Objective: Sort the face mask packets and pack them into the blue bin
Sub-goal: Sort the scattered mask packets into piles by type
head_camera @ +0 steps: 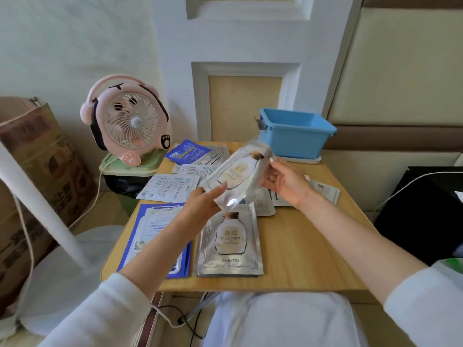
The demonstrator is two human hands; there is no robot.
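Observation:
Both hands hold a silver face mask packet (240, 175) in the air above the wooden table (308, 249). My left hand (200, 205) pinches its near lower corner, and my right hand (284, 182) grips its right edge. Under it lies a stack of matching silver packets (229, 244) near the front edge. A stack of blue-bordered packets (152, 226) lies to the left, partly hidden by my left forearm. Loose packets with printed backs (170, 187) and a dark blue packet (186, 151) are spread further back. The blue bin (295, 134) stands at the table's far right corner.
A pink desk fan (127, 118) stands on a green lidded bin (130, 169) left of the table. A cardboard box (37, 176) is at the far left. A white cable (95, 196) hangs from the fan. A black object (423, 209) sits to the right.

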